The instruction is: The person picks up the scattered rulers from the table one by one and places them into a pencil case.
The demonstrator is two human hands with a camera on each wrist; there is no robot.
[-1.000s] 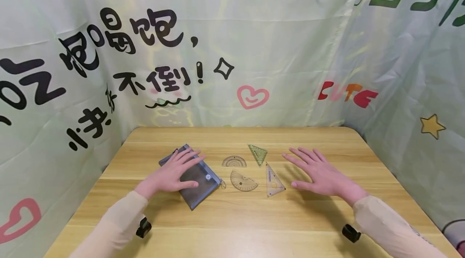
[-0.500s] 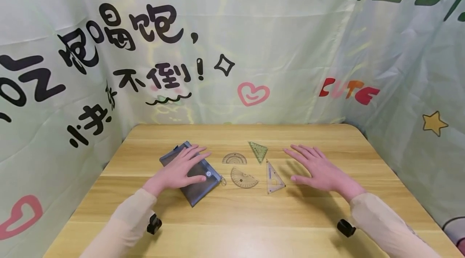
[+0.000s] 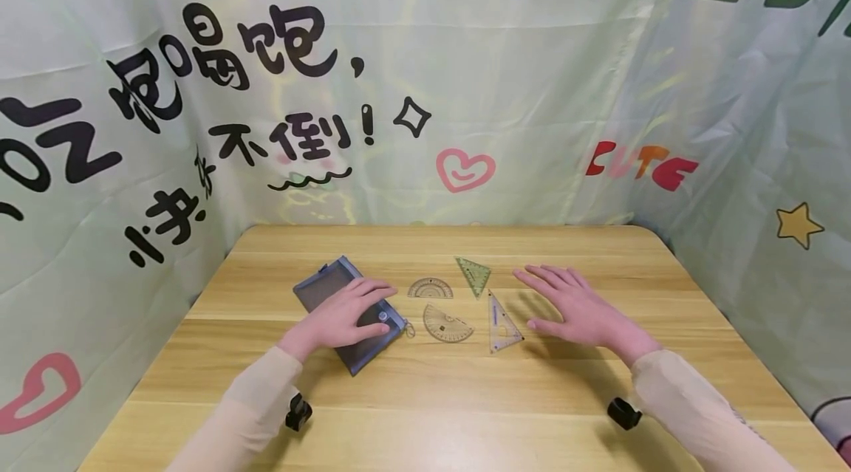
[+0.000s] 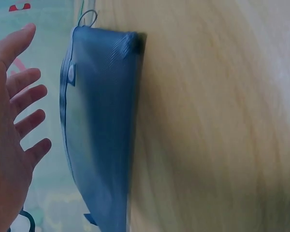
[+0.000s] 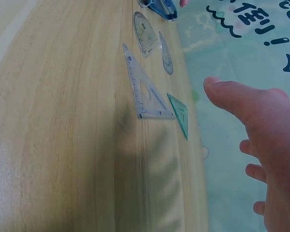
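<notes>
My left hand [image 3: 342, 315] hovers over a dark blue mesh zip pouch [image 3: 368, 354] on the table, fingers loosely extended and holding nothing. In the left wrist view a gap shows between the fingers and the pouch [image 4: 104, 106]. My right hand [image 3: 578, 309] hangs above the table with spread fingers, nothing in it. Nearest to it lies a clear set square [image 3: 501, 328], and behind that a smaller green set square [image 3: 474, 276]. Two clear protractors, one farther back [image 3: 430, 289] and one closer [image 3: 448, 325], lie flat between the pouch and the set squares.
The wooden table [image 3: 425, 398] has rounded far corners. A printed fabric curtain [image 3: 518, 88] hangs behind it and along both sides. A small black wrist camera [image 3: 298, 411] sits under the left forearm, another [image 3: 623, 414] under the right.
My left hand has moved right across the pouch, toward its zipped edge. The right hand has shifted slightly left. The pouch, protractors and set squares lie as before.
</notes>
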